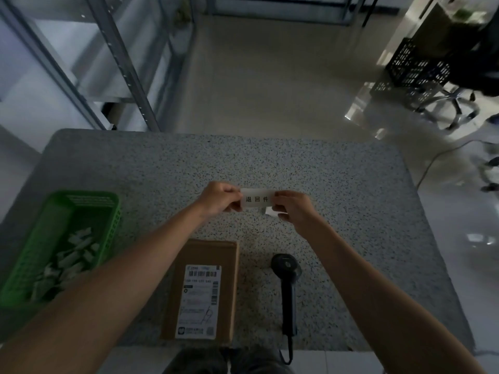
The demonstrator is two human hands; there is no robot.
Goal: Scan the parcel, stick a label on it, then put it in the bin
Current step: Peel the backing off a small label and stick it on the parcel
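Note:
A flat brown cardboard parcel [201,290] with a white shipping label lies near the table's front edge, between my forearms. A black handheld scanner [287,287] lies on the table to its right. Above the middle of the table I hold a small white label [257,198] with three black characters; my left hand [220,198] pinches its left end and my right hand [293,207] pinches its right end. A bit of white paper [270,211] shows under my right hand's fingers.
A green plastic basket [108,211] holding several white paper scraps sits at the table's left edge. The speckled grey table [351,198] spreads to the right. Metal shelving stands at the far left; a black crate and an office chair stand at the far right.

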